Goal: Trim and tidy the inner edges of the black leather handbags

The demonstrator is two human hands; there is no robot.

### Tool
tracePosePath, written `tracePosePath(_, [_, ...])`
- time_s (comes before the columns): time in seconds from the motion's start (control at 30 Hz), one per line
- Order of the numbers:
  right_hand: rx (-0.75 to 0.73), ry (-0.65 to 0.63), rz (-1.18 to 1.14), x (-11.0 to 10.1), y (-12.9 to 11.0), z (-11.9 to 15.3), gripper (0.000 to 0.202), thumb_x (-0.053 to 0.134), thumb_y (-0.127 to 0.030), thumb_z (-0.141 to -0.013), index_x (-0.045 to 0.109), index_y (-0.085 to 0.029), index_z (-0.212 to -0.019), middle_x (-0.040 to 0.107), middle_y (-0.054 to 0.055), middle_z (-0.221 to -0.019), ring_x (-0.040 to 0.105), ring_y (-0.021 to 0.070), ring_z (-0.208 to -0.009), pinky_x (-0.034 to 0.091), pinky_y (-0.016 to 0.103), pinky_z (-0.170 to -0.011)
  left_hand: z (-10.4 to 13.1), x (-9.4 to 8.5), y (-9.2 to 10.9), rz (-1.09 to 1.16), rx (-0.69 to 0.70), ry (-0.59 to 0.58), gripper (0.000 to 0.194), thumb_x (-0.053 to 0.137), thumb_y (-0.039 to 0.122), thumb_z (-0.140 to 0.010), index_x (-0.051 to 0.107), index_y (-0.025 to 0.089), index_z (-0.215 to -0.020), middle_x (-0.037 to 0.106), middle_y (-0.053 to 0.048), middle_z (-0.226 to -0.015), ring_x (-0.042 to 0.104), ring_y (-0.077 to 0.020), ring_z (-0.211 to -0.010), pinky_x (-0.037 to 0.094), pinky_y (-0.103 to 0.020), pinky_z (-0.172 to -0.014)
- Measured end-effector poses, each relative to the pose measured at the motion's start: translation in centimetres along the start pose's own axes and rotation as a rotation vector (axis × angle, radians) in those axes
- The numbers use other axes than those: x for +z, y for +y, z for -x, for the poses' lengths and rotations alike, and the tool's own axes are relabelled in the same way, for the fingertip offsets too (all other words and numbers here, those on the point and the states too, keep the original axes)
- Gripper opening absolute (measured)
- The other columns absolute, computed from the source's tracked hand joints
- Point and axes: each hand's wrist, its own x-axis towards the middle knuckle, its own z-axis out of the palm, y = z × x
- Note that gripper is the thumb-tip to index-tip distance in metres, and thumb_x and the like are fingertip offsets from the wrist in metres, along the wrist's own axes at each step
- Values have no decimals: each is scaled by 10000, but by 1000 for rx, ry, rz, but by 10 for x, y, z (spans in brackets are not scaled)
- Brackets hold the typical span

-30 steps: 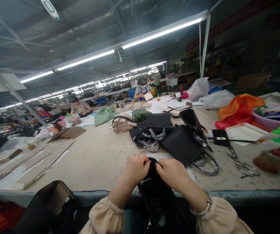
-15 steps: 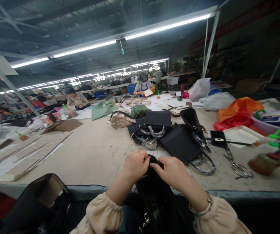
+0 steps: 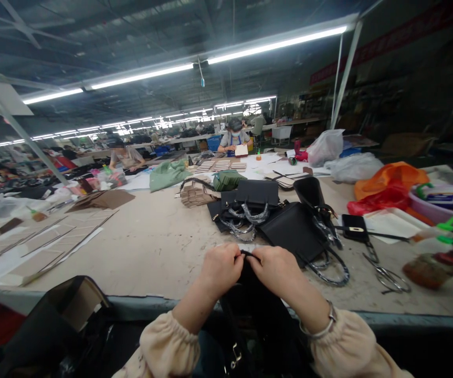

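I have the left hand [image 3: 220, 268] and the right hand [image 3: 276, 269] close together at the near edge of the desk [image 3: 143, 252], both pinching the upper edge of a black bag piece [image 3: 265, 320] between thumb and fingers. That piece hangs below them, in front of the body and partly under the desk's level; it is too dark for me to make out its full shape, though I can see metal hardware [image 3: 234, 355] low on its left. Just beyond my hands lies a heap of black bags [image 3: 257, 192], their handles [image 3: 257, 214] wrapped in clear plastic. To the right of the heap I see scissors [image 3: 391, 278] and, beside them, a bottle [image 3: 427, 270] with brownish contents. An open black bag [image 3: 66, 315] stands at my lower left, against the desk's edge. Across the desk, a co-worker [image 3: 234, 140] holds a pale panel [image 3: 241, 150].
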Motion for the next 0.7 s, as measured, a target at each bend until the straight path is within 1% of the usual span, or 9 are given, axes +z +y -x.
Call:
tracePosePath(0.2, [7, 46, 31, 4, -4, -2, 301, 415, -309, -902, 674, -201, -793, 690, 59, -807, 640, 195, -763, 405, 264, -623, 2, 1, -3, 16, 0, 11, 147, 535, 241, -829, 579, 195, -696, 650, -4, -737, 588, -156, -698, 369, -251, -611])
tracePosePath(0.37, [-6, 21, 7, 1, -5, -1, 268, 433, -306, -907, 663, -184, -845, 683, 74, -844, 637, 194, -800, 415, 259, -663, 4, 2, -5, 69, 29, 20, 135, 535, 217, -840, 596, 184, -724, 650, -14, -776, 594, -152, -724, 415, -249, -659])
tracePosePath(0.57, [-57, -9, -22, 1, -2, 0, 245, 465, -351, -906, 646, -201, -839, 680, 57, -857, 631, 192, -824, 408, 262, -672, 6, 4, -7, 193, 85, 32, 115, 503, 166, -857, 599, 176, -797, 652, -40, -905, 610, -156, -855, 461, -255, -803])
tracePosePath(0.7, [-75, 15, -29, 3, -1, -1, 228, 459, -341, -909, 641, -218, -848, 676, 39, -856, 628, 192, -824, 403, 267, -666, 7, 3, -8, 187, 92, 19, 119, 484, 158, -864, 586, 174, -805, 646, -40, -903, 609, -157, -850, 469, -258, -791])
